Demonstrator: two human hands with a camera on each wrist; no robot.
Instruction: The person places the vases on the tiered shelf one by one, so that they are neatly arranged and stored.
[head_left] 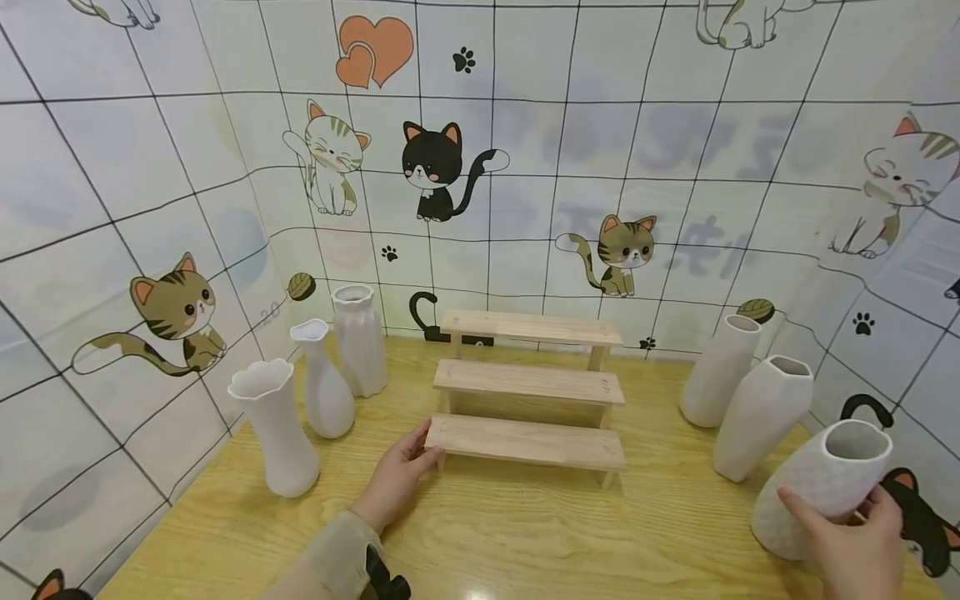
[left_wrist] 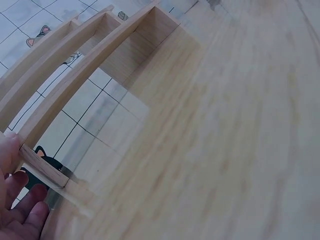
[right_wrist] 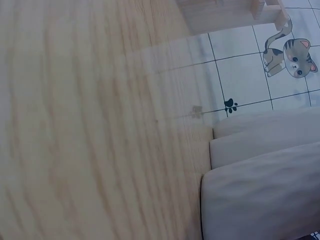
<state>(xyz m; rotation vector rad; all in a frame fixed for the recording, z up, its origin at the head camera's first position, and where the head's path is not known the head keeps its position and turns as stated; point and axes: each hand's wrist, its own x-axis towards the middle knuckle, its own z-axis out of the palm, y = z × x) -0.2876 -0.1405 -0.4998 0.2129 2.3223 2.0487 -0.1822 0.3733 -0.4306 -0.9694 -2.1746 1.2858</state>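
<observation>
A three-tier wooden display stand [head_left: 525, 442] stands mid-table. My left hand [head_left: 399, 475] holds the left end of its lowest shelf; in the left wrist view that hand's thumb and fingers [left_wrist: 35, 212] are around the end board [left_wrist: 45, 167]. At the right, my right hand [head_left: 855, 533] grips a white textured vase [head_left: 810, 487], thumb on its near-left side and fingers at its right. This vase [right_wrist: 260, 192] stands on the wood surface in the right wrist view, tilted in the head view; the right hand is out of sight there.
Two more white vases, one faceted [head_left: 761, 417] and one smooth [head_left: 723, 371], stand behind the gripped one. On the left are a ruffled-rim vase [head_left: 277, 433], a slim-necked vase [head_left: 326, 387] and a ribbed vase [head_left: 360, 342]. Cat-print tiled walls [head_left: 525, 200] enclose the wooden table [head_left: 525, 542].
</observation>
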